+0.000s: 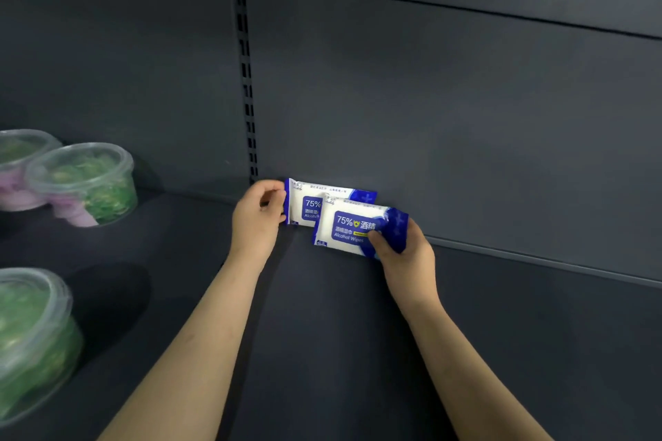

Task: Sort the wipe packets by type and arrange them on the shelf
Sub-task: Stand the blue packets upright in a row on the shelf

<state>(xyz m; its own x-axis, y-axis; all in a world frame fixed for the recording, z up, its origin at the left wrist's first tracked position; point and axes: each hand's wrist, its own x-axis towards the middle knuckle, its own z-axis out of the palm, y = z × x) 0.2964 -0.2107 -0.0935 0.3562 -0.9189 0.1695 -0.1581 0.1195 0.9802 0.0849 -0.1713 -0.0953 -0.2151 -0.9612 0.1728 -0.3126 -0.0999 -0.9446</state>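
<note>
Two blue-and-white alcohol wipe packets stand on edge at the back of the dark shelf (322, 333). The rear packet (304, 202) leans against the back panel, and my left hand (258, 215) pinches its left end. The front packet (353, 229) overlaps the rear one to the right. My right hand (401, 251) grips the front packet's blue right end, thumb on its face.
Three clear lidded tubs of green and pink contents sit at the left: two at the back (86, 183) (18, 168), one near the front (32, 340). A slotted upright (247, 82) splits the back panel. A seam in the shelf runs below the packets.
</note>
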